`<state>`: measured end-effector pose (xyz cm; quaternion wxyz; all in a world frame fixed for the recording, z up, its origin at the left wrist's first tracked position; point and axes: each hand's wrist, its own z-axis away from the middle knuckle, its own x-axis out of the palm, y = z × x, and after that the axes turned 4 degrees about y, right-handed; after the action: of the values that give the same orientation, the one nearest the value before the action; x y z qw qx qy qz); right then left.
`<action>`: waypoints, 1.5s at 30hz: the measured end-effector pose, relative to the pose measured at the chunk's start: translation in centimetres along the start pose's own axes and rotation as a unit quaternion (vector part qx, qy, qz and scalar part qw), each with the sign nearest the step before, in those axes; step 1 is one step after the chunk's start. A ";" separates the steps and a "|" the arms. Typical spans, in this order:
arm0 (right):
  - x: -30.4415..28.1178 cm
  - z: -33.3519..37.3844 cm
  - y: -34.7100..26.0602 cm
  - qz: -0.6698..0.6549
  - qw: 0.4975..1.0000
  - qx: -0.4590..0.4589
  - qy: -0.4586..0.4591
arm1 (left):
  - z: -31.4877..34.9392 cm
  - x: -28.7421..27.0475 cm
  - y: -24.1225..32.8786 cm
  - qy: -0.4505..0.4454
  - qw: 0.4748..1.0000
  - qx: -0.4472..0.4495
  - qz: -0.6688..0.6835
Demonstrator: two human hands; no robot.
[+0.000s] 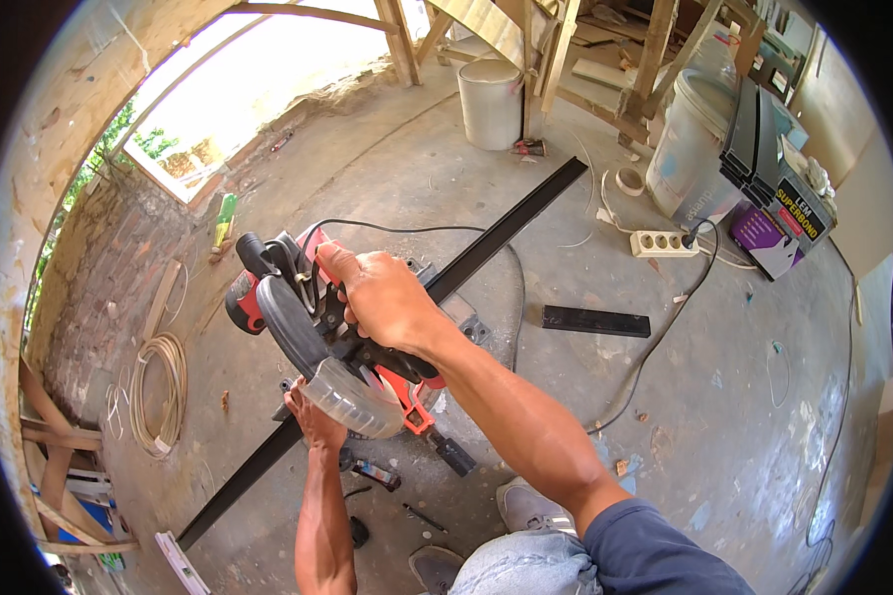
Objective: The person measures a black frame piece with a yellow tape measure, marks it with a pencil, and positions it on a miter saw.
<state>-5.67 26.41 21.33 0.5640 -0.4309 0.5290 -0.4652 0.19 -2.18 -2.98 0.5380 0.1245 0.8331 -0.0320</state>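
Note:
A red and black miter saw (296, 322) stands on the floor in front of me, with a clear blade guard (352, 399). My right hand (382, 296) is closed round the saw's handle, its fingers partly hidden behind the hand. A long black profile bar (238, 483) runs slantwise through the saw, from near left to far right. Beside the guard, my left hand (318, 418) is closed on this bar; some of its fingertips are hidden. The blade itself is covered from view. A short black offcut (595, 320) lies on the floor to the right.
A white power strip (663, 244) sits at right with a black cord (655, 342) plugged in. Behind it are a white bucket (687, 149) and a purple and black box (779, 230). A coiled cable (159, 397) lies at left. A pale drum (491, 104) stands at the back.

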 end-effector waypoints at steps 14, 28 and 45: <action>-0.9 0.8 -1.2 0.041 0.999 0.012 -0.032 | 0.3 0.4 -0.6 0.015 0.999 0.036 -0.023; -1.0 1.0 -1.0 0.018 1.000 0.005 -0.025 | 0.0 0.1 0.0 0.021 0.999 0.034 0.024; -0.6 0.7 -0.7 0.017 1.000 0.002 -0.022 | 0.4 0.6 -0.5 0.031 0.999 0.037 0.003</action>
<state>-5.00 26.89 22.16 0.5841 -0.4310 0.5229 -0.4468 0.20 -2.68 -3.69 0.5068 0.1474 0.8474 -0.0573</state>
